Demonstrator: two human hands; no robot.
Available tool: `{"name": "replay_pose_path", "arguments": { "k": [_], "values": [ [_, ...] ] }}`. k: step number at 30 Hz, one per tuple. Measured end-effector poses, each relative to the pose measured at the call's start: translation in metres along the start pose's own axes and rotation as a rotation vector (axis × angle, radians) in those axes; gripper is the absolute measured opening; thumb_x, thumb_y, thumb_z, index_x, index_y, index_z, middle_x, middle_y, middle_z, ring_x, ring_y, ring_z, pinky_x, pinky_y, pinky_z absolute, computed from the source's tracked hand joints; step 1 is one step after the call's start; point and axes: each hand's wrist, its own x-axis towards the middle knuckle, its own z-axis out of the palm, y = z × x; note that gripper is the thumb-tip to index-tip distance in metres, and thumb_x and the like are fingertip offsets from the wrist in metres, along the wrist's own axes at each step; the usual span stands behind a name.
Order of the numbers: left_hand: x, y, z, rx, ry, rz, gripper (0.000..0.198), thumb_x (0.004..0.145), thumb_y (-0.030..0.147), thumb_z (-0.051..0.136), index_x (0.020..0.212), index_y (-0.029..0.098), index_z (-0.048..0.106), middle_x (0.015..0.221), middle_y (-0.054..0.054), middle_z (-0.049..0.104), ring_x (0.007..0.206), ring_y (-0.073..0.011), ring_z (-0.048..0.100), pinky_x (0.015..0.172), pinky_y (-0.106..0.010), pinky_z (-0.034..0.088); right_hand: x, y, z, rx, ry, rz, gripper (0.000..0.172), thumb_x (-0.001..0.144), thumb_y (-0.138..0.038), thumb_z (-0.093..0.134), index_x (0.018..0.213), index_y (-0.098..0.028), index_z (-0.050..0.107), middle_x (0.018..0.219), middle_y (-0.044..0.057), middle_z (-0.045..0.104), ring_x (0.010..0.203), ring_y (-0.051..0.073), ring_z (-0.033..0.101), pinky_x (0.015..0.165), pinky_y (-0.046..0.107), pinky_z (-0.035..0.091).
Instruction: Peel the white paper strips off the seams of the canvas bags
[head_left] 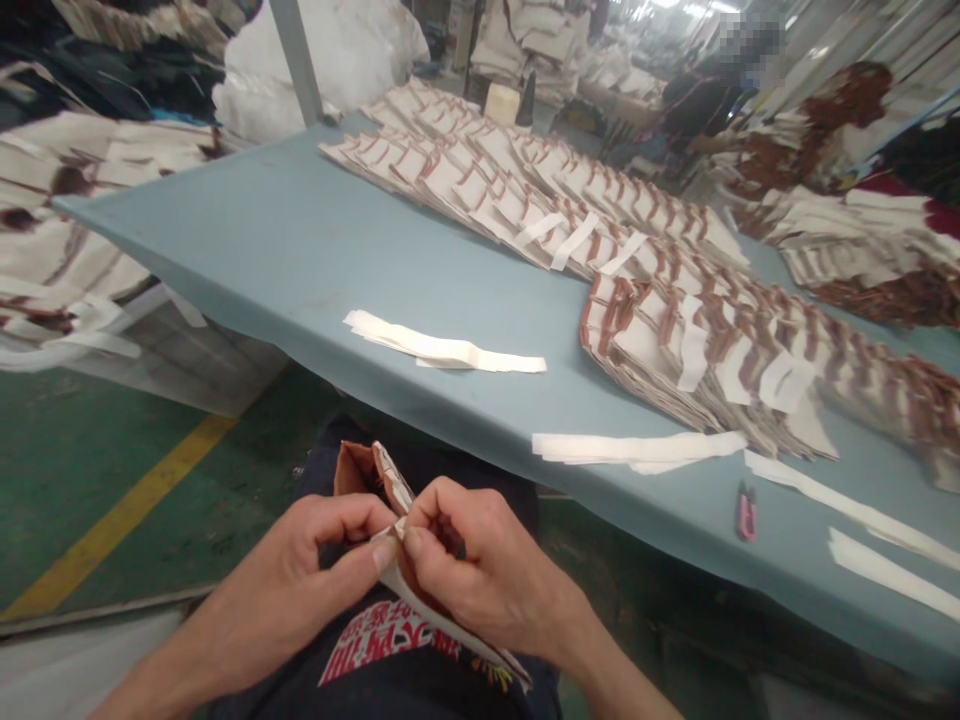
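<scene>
Observed nearest the camera: left hand (322,550) and right hand (480,565), both over the lap, wrists toward the lower corners of the view; left hand grasping cream-and-brown fabric piece (358,470) between thumb and forefinger; right hand pinching same piece just beside, thumb and fingertips almost meeting those of the left; exact edges under the fingertips hidden, cannot tell how many layers in the grip.

Location of piece: in front of the body, off the table edge, folded, brown side partly showing at the upper end, lower length running beneath the right hand; behind it, dark garment (281,695) with red printed characters (373,648).

Noted on blue-grey table (225,240): bundle of pale strips (442,345) near the front edge; second bundle (637,450) farther right; loose strips (855,505) beyond, near pink-handled snips (746,515); overlapping rows of fabric pieces (465,180) toward the back, front stack (660,350) at right with white strips (694,345) laid across.

Noted beyond: co-worker (697,105), blurred; at left, white plastic bag (315,60); below, green floor with yellow line (127,515).
</scene>
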Motion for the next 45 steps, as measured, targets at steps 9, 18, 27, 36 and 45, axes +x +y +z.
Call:
{"name": "replay_pose_path", "arguments": {
  "k": [9, 18, 27, 36, 45],
  "values": [
    [0.002, 0.000, -0.007, -0.103, -0.016, 0.037, 0.046, 0.103, 0.051, 0.060, 0.077, 0.019, 0.079, 0.075, -0.003, 0.076, 0.070, -0.0211, 0.069, 0.065, -0.023, 0.056, 0.011, 0.011, 0.002, 0.368, -0.177, 0.196, 0.025, 0.108, -0.033, 0.066, 0.087, -0.022, 0.057, 0.066, -0.005, 0.062, 0.052, 0.009, 0.055, 0.051, 0.018, 0.044],
    [-0.007, -0.003, -0.007, -0.045, 0.088, 0.098, 0.044, 0.105, 0.048, 0.058, 0.076, 0.021, 0.076, 0.072, -0.001, 0.073, 0.066, -0.0191, 0.066, 0.060, -0.022, 0.051, 0.014, -0.005, 0.007, 0.169, -0.078, 0.149, 0.025, 0.104, -0.030, 0.068, 0.083, -0.023, 0.057, 0.065, -0.006, 0.058, 0.053, 0.009, 0.048, 0.048, 0.018, 0.035],
    [-0.012, -0.010, -0.006, -0.034, 0.145, 0.133, 0.044, 0.104, 0.046, 0.063, 0.071, 0.019, 0.071, 0.065, 0.003, 0.063, 0.058, -0.0119, 0.053, 0.054, -0.017, 0.044, 0.004, -0.008, 0.019, -0.115, 0.078, -0.159, 0.016, 0.105, -0.024, 0.060, 0.088, -0.023, 0.060, 0.073, -0.004, 0.064, 0.060, 0.012, 0.055, 0.056, 0.023, 0.038],
    [-0.011, 0.001, -0.014, -0.034, 0.224, 0.226, 0.033, 0.103, 0.033, 0.065, 0.076, 0.023, 0.082, 0.067, 0.003, 0.077, 0.060, -0.0121, 0.069, 0.059, -0.013, 0.050, 0.001, -0.002, 0.016, -0.037, 0.232, -0.178, 0.009, 0.101, -0.023, 0.063, 0.097, -0.021, 0.070, 0.087, 0.003, 0.078, 0.074, 0.015, 0.071, 0.071, 0.025, 0.055],
    [-0.004, 0.002, -0.019, -0.052, 0.290, 0.175, 0.039, 0.103, 0.040, 0.063, 0.073, 0.022, 0.080, 0.074, -0.002, 0.076, 0.066, -0.0155, 0.066, 0.057, -0.016, 0.050, 0.018, -0.011, 0.024, -0.087, 0.180, -0.058, 0.016, 0.094, -0.035, 0.078, 0.097, -0.022, 0.070, 0.091, 0.001, 0.076, 0.081, 0.018, 0.070, 0.077, 0.030, 0.052]
  ]
}}
